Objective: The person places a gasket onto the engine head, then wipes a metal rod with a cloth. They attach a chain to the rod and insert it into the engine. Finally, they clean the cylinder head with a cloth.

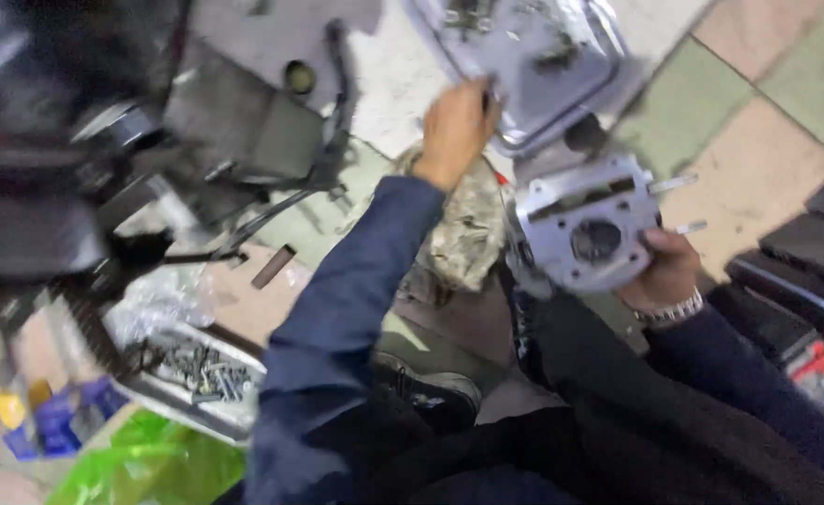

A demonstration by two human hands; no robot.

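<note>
Grey engine cylinder point(588, 234) in right hand point(666, 271) grip, left hand point(454, 126) grip closed on metal tray point(524, 56) edge

A shallow tray point(244, 411) of dark bolts and screws sits at the near left on the tiled floor point(758, 159). Just beside it lie a green plastic bag point(141, 463) and clear crumpled plastic point(155, 299). A dark engine frame point(66, 159) fills the far left. A camouflage rag point(463, 238) lies in the middle.
</note>
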